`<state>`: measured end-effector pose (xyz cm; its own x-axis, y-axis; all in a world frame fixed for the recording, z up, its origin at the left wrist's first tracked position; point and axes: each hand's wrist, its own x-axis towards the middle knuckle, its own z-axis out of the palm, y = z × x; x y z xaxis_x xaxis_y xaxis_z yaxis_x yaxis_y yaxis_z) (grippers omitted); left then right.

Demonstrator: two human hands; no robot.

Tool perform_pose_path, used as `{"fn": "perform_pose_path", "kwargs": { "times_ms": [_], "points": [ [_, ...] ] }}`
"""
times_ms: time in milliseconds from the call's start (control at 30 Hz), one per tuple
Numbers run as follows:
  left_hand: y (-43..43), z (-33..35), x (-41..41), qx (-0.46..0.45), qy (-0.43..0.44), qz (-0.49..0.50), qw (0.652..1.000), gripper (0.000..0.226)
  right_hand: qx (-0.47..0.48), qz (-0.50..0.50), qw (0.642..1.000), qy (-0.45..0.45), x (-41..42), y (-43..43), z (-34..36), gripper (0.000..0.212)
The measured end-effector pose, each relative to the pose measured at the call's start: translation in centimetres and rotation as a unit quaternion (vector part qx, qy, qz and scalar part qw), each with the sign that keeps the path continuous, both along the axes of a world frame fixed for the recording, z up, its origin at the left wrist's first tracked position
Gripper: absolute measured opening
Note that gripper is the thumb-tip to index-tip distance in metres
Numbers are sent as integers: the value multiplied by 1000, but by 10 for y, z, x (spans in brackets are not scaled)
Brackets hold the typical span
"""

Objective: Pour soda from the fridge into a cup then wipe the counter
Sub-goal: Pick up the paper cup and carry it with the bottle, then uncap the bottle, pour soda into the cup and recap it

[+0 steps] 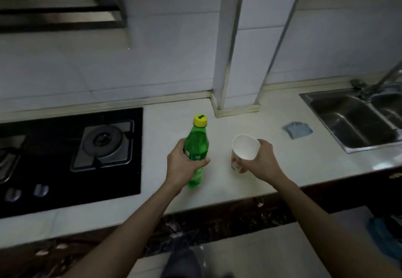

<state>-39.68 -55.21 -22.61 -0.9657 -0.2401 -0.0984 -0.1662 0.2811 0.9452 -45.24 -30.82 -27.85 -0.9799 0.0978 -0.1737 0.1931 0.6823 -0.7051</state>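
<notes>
Bottle [196,142] upright in left hand [182,167], cap [200,120] up — cup [244,148] mouth-up, right hand [261,160]

2 bare forearms extend forward from the lower edge of view. Left hand [185,167]: fingers and thumb curled around the bottle [196,140] at mid-body. Right hand [262,160]: fingers curled around the cup [244,148] near its rim.

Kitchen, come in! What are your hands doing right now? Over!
Left hand grips green soda bottle, yellow cap on. Right hand holds paper cup, looks empty. Blue cloth beside sink; nothing between bottle and cup.
</notes>
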Motion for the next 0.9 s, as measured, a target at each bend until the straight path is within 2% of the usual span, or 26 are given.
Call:
{"fn": "perform_pose_path", "kwargs": {
  "times_ms": [167, 300, 400, 500, 600, 733, 833, 900],
  "points": [
    [13, -8, -17, 12, -21, 70, 997, 59, 7, 28, 998, -55, -49, 13, -58, 95],
    [22, -17, -43, 13, -25, 71, 997, 59, 3, 9, 998, -56, -82, 10, -70, 100],
    [27, -25, -62, 15, -34, 60, 997, 59, -13, 12, 997, -73, -111, 20, -119, 109],
    [32, -33, -78, 23, -44, 58, 997, 59, -7, 22, 997, -67, -112, 11, -104, 118],
    [39, -37, -89, 27, -49, 54, 997, 61, 27, 20, 998, -52, -98, -6, -56, 109],
    [50, -40, -95, 23, -51, 57, 997, 61, 49, 38, 995, -75, -95, 3, -56, 102],
    [60, -39, -97, 30, -39, 58, 997, 60, 37, 61, 994, -85, -97, 11, -55, 106],
    [67, -36, -97, 27, -28, 68, 997, 59, 46, 96, 990, -96, -96, 17, -50, 116]
  ]
}}
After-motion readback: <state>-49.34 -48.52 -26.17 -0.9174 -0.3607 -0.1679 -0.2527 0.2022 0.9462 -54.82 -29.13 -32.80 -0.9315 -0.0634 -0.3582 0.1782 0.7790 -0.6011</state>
